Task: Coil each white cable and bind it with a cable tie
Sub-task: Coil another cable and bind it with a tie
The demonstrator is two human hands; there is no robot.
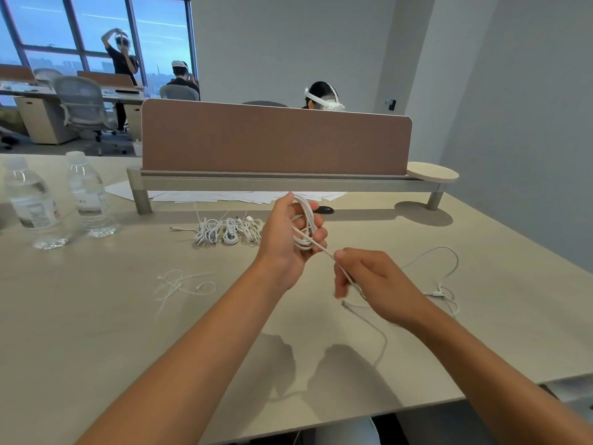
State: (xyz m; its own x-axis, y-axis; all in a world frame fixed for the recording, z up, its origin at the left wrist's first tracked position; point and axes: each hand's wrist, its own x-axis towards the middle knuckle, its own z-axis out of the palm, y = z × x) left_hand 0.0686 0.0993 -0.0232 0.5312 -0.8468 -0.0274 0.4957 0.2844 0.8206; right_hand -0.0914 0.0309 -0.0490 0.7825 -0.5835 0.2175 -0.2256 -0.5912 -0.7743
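Observation:
My left hand (285,239) is raised above the table, closed around several loops of a white cable (306,224). The free strand of that cable runs down to my right hand (372,281), which pinches it between thumb and fingers. Its loose end trails under my right wrist across the table (369,319). Another loose white cable (444,274) lies to the right. Three bound white coils (229,232) sit in a row beyond my left hand. Loose white cable ties (179,285) lie on the left.
Two clear water bottles (32,207) (88,195) stand at the far left. A brown divider panel (272,139) on a rail crosses the back of the beige desk (112,332), with white papers (244,196) and a dark object (324,209) beneath. People sit and stand beyond.

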